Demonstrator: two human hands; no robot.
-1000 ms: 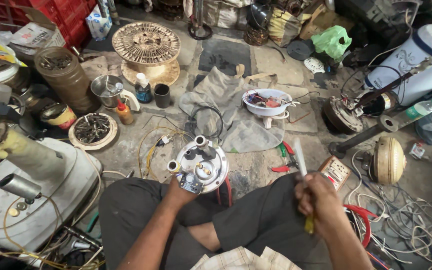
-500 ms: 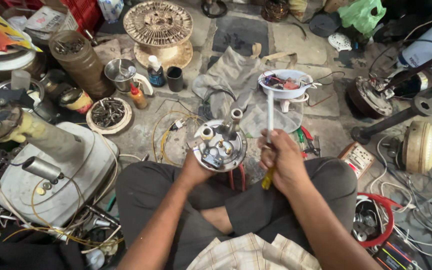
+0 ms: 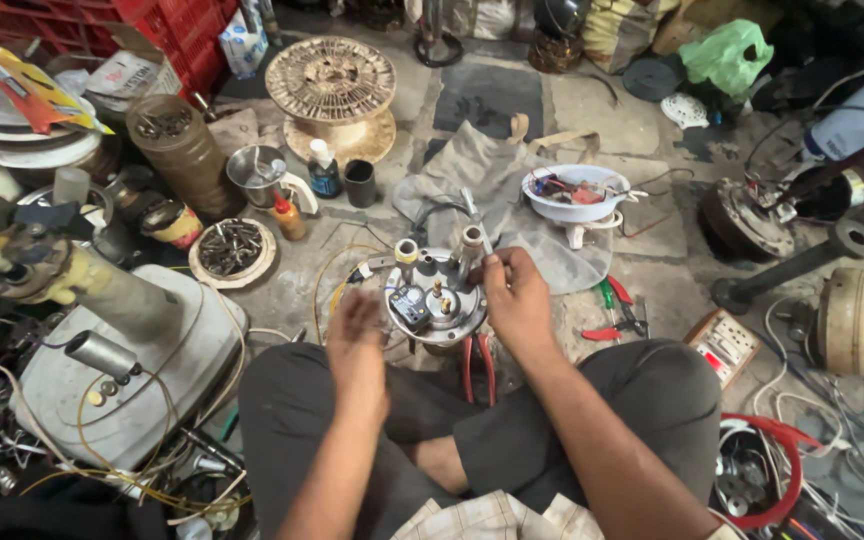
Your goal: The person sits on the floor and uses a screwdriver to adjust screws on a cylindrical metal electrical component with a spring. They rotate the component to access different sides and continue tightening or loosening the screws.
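His right hand (image 3: pixel 517 295) pinches one screwdriver (image 3: pixel 476 222) over the round metal motor plate (image 3: pixel 436 305); left hand (image 3: pixel 357 335), blurred, fingers loosely open, touches its edge. Two white posts (image 3: pixel 407 251) stand beside his fingertips.

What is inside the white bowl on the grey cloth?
The white bowl holds a heap of small parts, some red and some dark, with thin wires over its rim. What each part is, is too small to tell. The bowl's bottom is covered by the heap. It stands on the grey cloth.
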